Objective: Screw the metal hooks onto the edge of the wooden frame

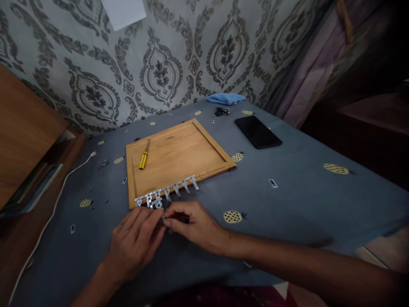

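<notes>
A framed wooden board (174,147) lies on the cloth-covered table, with a row of silver metal hooks (176,190) along its near edge. My left hand (137,234) is at the near left corner, fingers curled together. One more metal hook (157,204) sticks out above its fingertips and seems to be held there; the fingers partly hide it. Right beside it, my right hand (194,226) pinches thumb against forefinger on something tiny that I cannot make out. The two hands' fingertips meet. On the board rests a yellow-handled screwdriver (144,157).
A black phone (258,131), keys (221,111) and a blue cloth (226,99) lie toward the back right. Small loose screws (92,208) are scattered left of the board. A white cable (60,192) runs down the left side, beside a wooden shelf (28,132).
</notes>
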`<state>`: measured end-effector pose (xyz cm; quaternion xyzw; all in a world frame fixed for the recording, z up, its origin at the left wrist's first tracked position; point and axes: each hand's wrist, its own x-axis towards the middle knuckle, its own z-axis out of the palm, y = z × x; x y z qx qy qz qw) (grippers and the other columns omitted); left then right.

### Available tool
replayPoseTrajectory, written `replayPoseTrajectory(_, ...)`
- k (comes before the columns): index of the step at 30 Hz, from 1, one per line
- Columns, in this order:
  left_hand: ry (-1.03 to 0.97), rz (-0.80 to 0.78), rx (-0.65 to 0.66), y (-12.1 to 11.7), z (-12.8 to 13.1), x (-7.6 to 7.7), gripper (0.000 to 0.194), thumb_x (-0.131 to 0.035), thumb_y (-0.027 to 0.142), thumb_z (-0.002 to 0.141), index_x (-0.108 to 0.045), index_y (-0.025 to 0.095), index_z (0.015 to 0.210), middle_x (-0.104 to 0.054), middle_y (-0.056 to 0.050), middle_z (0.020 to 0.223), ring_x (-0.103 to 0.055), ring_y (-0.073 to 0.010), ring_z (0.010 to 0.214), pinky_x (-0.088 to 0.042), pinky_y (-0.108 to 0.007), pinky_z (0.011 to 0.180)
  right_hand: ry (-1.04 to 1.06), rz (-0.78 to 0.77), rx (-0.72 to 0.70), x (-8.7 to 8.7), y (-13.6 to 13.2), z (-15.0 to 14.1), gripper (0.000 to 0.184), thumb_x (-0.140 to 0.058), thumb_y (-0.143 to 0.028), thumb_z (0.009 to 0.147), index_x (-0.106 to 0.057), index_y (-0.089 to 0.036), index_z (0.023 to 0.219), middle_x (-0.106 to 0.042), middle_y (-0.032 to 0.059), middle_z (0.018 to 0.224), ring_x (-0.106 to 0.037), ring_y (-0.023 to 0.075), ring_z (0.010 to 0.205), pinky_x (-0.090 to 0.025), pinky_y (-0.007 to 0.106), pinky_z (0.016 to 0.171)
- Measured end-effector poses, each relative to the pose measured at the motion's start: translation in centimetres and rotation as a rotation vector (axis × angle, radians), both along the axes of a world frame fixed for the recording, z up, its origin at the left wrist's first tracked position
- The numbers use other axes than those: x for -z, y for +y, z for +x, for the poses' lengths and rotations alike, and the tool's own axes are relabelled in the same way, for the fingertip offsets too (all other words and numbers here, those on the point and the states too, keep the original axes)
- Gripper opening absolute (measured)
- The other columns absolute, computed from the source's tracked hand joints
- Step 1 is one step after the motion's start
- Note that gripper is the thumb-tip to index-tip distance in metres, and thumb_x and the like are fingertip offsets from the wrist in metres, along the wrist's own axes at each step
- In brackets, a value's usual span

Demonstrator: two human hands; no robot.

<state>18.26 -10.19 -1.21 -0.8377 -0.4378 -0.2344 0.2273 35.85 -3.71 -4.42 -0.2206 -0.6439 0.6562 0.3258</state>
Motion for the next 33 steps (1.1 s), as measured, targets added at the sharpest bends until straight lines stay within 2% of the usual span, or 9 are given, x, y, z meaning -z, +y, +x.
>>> replayPoseTrajectory(3, -0.063, -0.029, -0.033, 0.7, -0.4, 0.1, 0.031, -0.062, 0.016, 0.09, -0.053, 0.01, 0.119, -0.067, -0.013, 0.104, -0.064, -0.0234, 0.097, -0.053, -0.036, 0.083, -0.008, 0.03, 0.029, -0.2, 0.2, 0.1, 0.015, -0.06, -0.028, 0.086, -0.062, -0.018, 0.075, -0.059, -0.0022, 0.066, -0.053, 0.0113, 0.062, -0.041, 0.025, 0.06)
replayPoseTrajectory(7, -0.179, -0.21, -0.073, 1.6, -0.5, 0.2, 0.042, -0.06, 0.022, 0.091, -0.045, 0.016, 0.13, -0.064, -0.014, 0.119, -0.06, -0.0256, 0.112, -0.053, -0.041, 0.094, -0.034, 0.092, 0.088, -0.6, 0.6, 0.5, 0.014, -0.061, -0.027, 0.086, -0.063, -0.019, 0.076, -0.055, -0.003, 0.067, -0.049, 0.0114, 0.064, -0.039, 0.025, 0.062)
replayPoseTrajectory(11, -0.274, -0.379, -0.084, 2.4, -0.2, 0.1, 0.043, -0.059, 0.026, 0.09, -0.046, 0.021, 0.13, -0.065, -0.01, 0.118, -0.062, -0.0239, 0.11, -0.054, -0.04, 0.093, -0.047, 0.17, 0.121, -0.9, 1.0, 1.2, 0.013, -0.061, -0.025, 0.089, -0.065, -0.019, 0.078, -0.056, -0.0027, 0.07, -0.05, 0.0114, 0.066, -0.041, 0.026, 0.064)
replayPoseTrajectory(15, -0.361, -0.477, -0.114, 3.5, 0.4, -0.3, 0.044, -0.061, 0.024, 0.087, -0.047, 0.023, 0.128, -0.066, -0.007, 0.114, -0.065, -0.0223, 0.103, -0.057, -0.038, 0.087, -0.032, 0.224, 0.128, -0.9, 1.7, 1.8, 0.013, -0.062, -0.023, 0.091, -0.066, -0.018, 0.079, -0.058, -0.0027, 0.069, -0.051, 0.0101, 0.063, -0.042, 0.024, 0.062)
replayPoseTrajectory(20, -0.456, -0.614, -0.103, 5.0, 1.4, -0.5, 0.051, -0.065, 0.024, 0.084, -0.044, 0.027, 0.131, -0.065, -0.006, 0.116, -0.064, -0.0216, 0.105, -0.058, -0.038, 0.087, -0.028, 0.164, 0.116, -0.7, 3.0, 3.0, 0.011, -0.064, -0.021, 0.09, -0.068, -0.017, 0.081, -0.062, -0.0009, 0.071, -0.055, 0.0103, 0.065, -0.044, 0.023, 0.061)
replayPoseTrajectory(23, -0.508, -0.709, -0.09, 5.8, 2.2, -0.5, 0.057, -0.067, 0.022, 0.083, -0.042, 0.028, 0.133, -0.064, -0.005, 0.119, -0.064, -0.0208, 0.107, -0.057, -0.037, 0.089, -0.072, 0.096, 0.093, -1.0, 3.5, 4.0, 0.012, -0.064, -0.021, 0.09, -0.069, -0.017, 0.08, -0.058, -0.0027, 0.066, -0.051, 0.009, 0.06, -0.041, 0.022, 0.055)
replayPoseTrajectory(27, -0.516, -0.723, -0.057, 6.7, 3.5, -0.8, 0.057, -0.066, 0.02, 0.084, -0.041, 0.028, 0.134, -0.063, -0.007, 0.12, -0.062, -0.0222, 0.11, -0.056, -0.039, 0.091, -0.095, -0.027, 0.106, -1.5, 3.9, 5.0, 0.011, -0.063, -0.024, 0.09, -0.069, -0.019, 0.082, -0.05, -0.0054, 0.058, -0.043, 0.0082, 0.052, -0.036, 0.021, 0.047)
replayPoseTrajectory(33, -0.443, -0.701, -0.052, 7.3, 4.5, -1.4, 0.061, -0.067, 0.025, 0.086, -0.037, 0.028, 0.139, -0.061, -0.008, 0.123, -0.061, -0.024, 0.112, -0.055, -0.041, 0.093, -0.12, 0.025, 0.174, -1.6, 4.6, 6.5, 0.012, -0.064, -0.024, 0.09, -0.068, -0.021, 0.079, -0.057, -0.0031, 0.065, -0.051, 0.0095, 0.058, -0.042, 0.022, 0.052)
